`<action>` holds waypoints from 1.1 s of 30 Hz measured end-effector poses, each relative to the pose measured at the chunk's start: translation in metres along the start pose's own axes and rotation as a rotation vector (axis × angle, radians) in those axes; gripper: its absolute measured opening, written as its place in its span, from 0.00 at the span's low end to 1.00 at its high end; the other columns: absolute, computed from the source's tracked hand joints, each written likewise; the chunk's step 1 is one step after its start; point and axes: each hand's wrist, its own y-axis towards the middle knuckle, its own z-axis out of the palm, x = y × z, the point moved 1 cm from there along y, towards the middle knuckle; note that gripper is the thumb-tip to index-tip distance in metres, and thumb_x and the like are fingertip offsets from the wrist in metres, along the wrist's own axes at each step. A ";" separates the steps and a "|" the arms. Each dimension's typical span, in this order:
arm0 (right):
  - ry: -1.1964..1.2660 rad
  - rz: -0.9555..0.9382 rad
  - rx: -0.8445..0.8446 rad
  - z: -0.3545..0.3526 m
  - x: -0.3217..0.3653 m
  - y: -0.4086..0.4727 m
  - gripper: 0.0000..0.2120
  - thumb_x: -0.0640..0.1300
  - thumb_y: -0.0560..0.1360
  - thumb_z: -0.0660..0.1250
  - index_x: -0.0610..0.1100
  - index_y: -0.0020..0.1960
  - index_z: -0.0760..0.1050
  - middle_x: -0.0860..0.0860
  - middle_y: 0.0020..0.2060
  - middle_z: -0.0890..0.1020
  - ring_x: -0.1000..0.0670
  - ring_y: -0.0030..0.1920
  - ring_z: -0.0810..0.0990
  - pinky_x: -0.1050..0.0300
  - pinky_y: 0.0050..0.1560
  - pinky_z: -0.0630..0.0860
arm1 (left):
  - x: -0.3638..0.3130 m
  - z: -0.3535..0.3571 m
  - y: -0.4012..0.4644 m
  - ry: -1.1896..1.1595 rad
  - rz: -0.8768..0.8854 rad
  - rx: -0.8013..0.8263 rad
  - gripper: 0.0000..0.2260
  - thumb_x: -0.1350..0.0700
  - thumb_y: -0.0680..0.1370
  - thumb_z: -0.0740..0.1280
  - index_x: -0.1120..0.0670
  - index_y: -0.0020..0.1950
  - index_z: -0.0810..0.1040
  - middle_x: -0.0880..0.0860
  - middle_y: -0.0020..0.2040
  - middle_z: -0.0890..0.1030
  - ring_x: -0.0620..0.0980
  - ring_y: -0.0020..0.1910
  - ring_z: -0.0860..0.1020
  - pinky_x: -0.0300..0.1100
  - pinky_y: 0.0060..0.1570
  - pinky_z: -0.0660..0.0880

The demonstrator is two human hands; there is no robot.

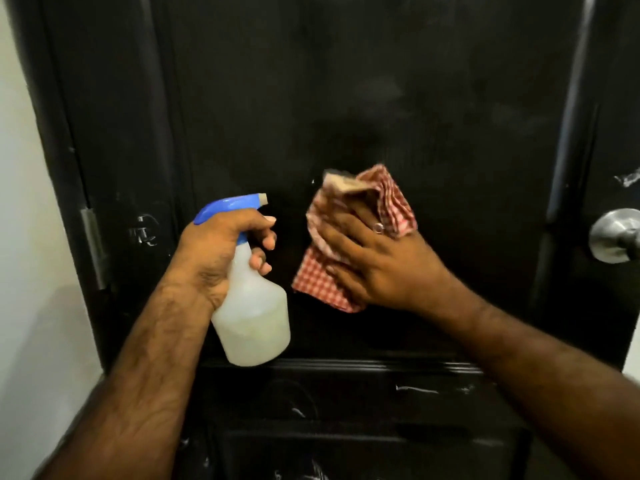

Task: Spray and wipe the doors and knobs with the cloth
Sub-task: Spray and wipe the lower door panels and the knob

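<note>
pressing checked cloth (349, 237) on black door (346, 98), left hand (221, 251) gripping spray bottle (252, 306).

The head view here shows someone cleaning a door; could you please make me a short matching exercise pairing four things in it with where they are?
Things:
1. spray bottle
2. checked cloth
3. door knob
4. hinge

Places:
A. on the door frame at the left, beside the white wall
B. pressed against the black door under the right hand
C. gripped by the left hand, nozzle pointing right
D. at the right edge of the picture, untouched

Pairs: 1-C, 2-B, 3-D, 4-A
</note>
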 end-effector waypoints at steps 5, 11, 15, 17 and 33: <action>-0.117 0.365 -0.130 -0.027 -0.066 0.011 0.31 0.61 0.85 0.62 0.46 0.82 0.67 0.41 0.81 0.68 0.36 0.81 0.66 0.36 0.79 0.62 | -0.001 -0.019 0.001 0.007 -0.026 -0.032 0.04 0.59 0.73 0.75 0.58 0.45 0.82 0.58 0.37 0.78 0.51 0.25 0.70 0.45 0.30 0.74; -0.054 0.421 -0.120 0.025 0.048 0.103 0.30 0.53 0.86 0.59 0.42 0.83 0.64 0.40 0.83 0.63 0.35 0.84 0.59 0.30 0.81 0.52 | -0.010 -0.038 0.004 -0.038 0.021 -0.027 0.04 0.60 0.74 0.73 0.59 0.43 0.80 0.59 0.36 0.77 0.51 0.24 0.68 0.43 0.29 0.73; 0.054 0.017 0.012 0.028 0.068 0.054 0.26 0.55 0.86 0.64 0.45 0.80 0.71 0.44 0.78 0.73 0.42 0.77 0.72 0.40 0.76 0.71 | -0.013 -0.055 0.009 -0.066 0.025 -0.021 0.04 0.61 0.75 0.72 0.59 0.41 0.79 0.59 0.35 0.76 0.51 0.23 0.67 0.43 0.27 0.71; 0.020 0.050 -0.013 0.018 0.034 0.025 0.26 0.57 0.82 0.70 0.45 0.75 0.77 0.44 0.72 0.80 0.41 0.71 0.79 0.43 0.71 0.76 | -0.007 -0.058 0.010 -0.058 0.020 -0.019 0.03 0.61 0.75 0.73 0.60 0.44 0.80 0.59 0.35 0.77 0.51 0.23 0.67 0.43 0.27 0.72; 0.153 -0.033 0.068 0.045 0.049 0.034 0.28 0.53 0.86 0.55 0.43 0.84 0.64 0.42 0.81 0.69 0.37 0.79 0.68 0.36 0.72 0.70 | 0.003 -0.045 -0.012 0.120 0.060 -0.279 0.09 0.60 0.76 0.72 0.57 0.35 0.81 0.58 0.34 0.76 0.51 0.22 0.69 0.43 0.27 0.74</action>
